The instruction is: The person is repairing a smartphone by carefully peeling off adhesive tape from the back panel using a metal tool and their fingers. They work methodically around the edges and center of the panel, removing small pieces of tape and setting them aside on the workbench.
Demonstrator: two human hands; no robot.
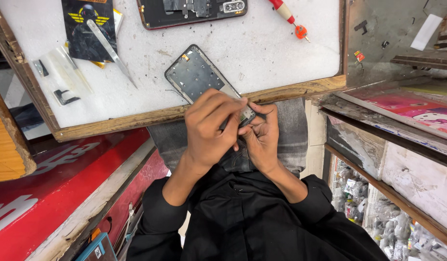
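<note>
Phone frame (197, 73) on white board edge (281, 58), left hand (209, 128) gripping thin tool, right hand (262, 135) pinching frame's near end — hands touching.

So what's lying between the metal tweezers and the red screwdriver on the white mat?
In the head view, between the tweezers and the screwdriver lies an opened phone body.

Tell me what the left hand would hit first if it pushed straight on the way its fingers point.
Probably the phone frame: the left hand already rests at its near end, fingers aimed up and right along it. Depth is unclear.
</note>
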